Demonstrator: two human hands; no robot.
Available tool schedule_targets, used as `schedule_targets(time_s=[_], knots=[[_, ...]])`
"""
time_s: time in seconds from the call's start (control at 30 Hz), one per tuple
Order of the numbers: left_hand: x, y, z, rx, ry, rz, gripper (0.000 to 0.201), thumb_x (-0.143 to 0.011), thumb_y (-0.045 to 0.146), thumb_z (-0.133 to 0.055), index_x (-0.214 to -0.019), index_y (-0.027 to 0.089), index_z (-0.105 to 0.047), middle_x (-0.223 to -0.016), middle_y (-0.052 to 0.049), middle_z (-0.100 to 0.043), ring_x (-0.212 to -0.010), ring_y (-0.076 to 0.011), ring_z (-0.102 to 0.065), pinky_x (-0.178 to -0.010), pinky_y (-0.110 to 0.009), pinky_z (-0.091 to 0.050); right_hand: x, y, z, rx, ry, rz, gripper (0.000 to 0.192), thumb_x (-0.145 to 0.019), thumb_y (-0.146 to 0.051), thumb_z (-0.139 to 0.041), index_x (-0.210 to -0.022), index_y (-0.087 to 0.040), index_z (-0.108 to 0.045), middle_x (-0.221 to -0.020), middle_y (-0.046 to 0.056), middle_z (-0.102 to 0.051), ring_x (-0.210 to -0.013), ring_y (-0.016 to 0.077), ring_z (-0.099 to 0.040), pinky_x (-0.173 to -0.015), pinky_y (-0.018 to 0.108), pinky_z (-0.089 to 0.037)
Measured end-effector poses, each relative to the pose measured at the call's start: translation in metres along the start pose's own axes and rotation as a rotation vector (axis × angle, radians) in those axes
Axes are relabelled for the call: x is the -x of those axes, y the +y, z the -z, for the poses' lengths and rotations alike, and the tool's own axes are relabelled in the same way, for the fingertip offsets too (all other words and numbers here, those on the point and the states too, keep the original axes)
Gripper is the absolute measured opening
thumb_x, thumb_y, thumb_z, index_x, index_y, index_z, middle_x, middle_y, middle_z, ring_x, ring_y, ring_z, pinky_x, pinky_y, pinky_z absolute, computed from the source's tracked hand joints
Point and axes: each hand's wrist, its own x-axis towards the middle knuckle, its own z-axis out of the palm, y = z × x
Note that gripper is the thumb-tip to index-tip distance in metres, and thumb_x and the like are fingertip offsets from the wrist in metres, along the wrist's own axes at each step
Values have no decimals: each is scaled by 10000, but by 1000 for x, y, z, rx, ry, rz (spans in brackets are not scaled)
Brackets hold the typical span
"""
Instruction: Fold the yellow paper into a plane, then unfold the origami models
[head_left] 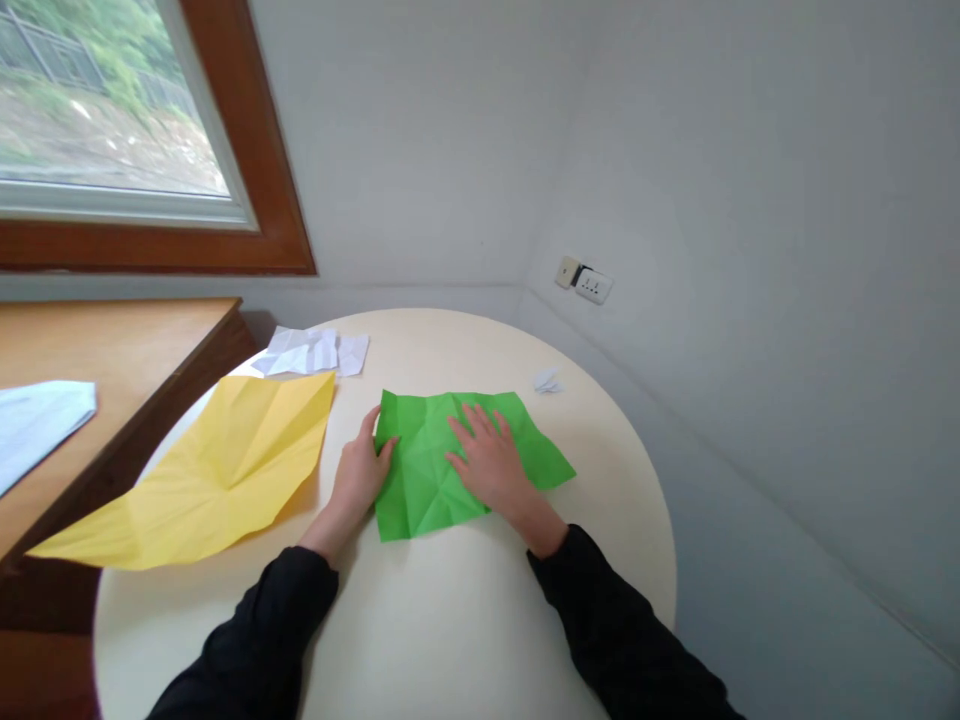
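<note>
Green paper (420,480) lies under flat right hand (491,462), left hand (360,472) touching its edge.

No text, label, brand, number or sign can be read on anything in view.

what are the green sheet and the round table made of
The green sheet looks like thin matte paper: crease lines cross it and it lies nearly flat under the right hand. The round table seems to have a smooth cream laminate or painted top with a faint sheen; the look leaves its core open.
</note>
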Motion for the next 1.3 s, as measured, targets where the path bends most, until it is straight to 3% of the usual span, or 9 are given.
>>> schedule_targets(time_s=[0.07,0.13,0.3,0.37,0.47,0.57,0.7,0.83,1.3], knots=[[2,3,2,-118,-16,-28,612,-837,284,-498,-1403,180,-293,-813,-78,-678,-753,-235,-645,-667,-323,-482,0,-6,-11,-29,-86,21,520,-898,-435,-419,-1366,-210,-408,-1495,118,-268,-1385,283,-179,-1105,489,-86],[5,8,6,-254,54,-115,643,-808,244,-533,-1404,159,-308,-950,-133,-651,-883,-272,-622,-740,-368,-477,0,-8,-19,-72,-151,-1,543,-908,-490,-358,-1394,-248,-358,-1510,101,-231,-1394,275,-153,-1106,497,-64],[21,24,8,-452,308,-399,449,-800,136,-493,-1246,143,-543,-1283,-206,-491,-1174,-343,-461,-967,-506,-344,1,-11,-25,-121,-191,-35,564,-917,-539,-266,-1428,-298,-268,-1523,84,-196,-1402,276,-116,-1098,531,-73],[32,32,5,-462,278,-529,380,-799,92,-457,-1142,128,-616,-1333,-193,-473,-1238,-324,-418,-1039,-505,-275,2,-13,-25,-112,-186,-37,563,-920,-536,-255,-1429,-297,-262,-1524,89,-192,-1402,276,-114,-1096,538,-72],[47,42,-5,-478,125,-660,366,-798,77,-431,-1102,104,-633,-1363,-179,-466,-1268,-292,-414,-1077,-466,-258,1,-13,-24,-92,-218,-33,566,-921,-509,-269,-1440,-285,-231,-1526,101,-177,-1402,279,-111,-1089,563,-62],[57,46,-13,-522,-36,-617,402,-832,105,-399,-1187,115,-587,-1392,-167,-437,-1285,-279,-406,-1069,-459,-288,-1,-12,-23,-77,-279,-15,583,-913,-475,-307,-1451,-283,-190,-1534,110,-134,-1404,293,-81,-1070,607,-36],[64,42,-19,-642,-157,-462,450,-872,195,-397,-1298,81,-487,-1358,-234,-450,-1255,-328,-435,-1019,-550,-313,0,-13,-21,-103,-272,-39,551,-925,-490,-238,-1446,-316,-191,-1541,78,-110,-1408,281,-56,-1057,630,-10],[65,36,-22,-707,-179,-369,481,-879,213,-388,-1336,69,-434,-1361,-271,-424,-1273,-359,-401,-953,-631,-327,1,-15,-21,-125,-251,-55,565,-920,-534,-204,-1444,-320,-197,-1539,65,-131,-1409,269,-58,-1061,623,-3],[66,38,-22,-736,-186,-360,505,-887,272,-373,-1326,31,-440,-1372,-292,-391,-1277,-375,-389,-941,-626,-338,-3,-1,-23,-97,-258,-34,549,-928,-540,-188,-1439,-340,-204,-1538,58,-138,-1406,280,-85,-1069,611,-32]])
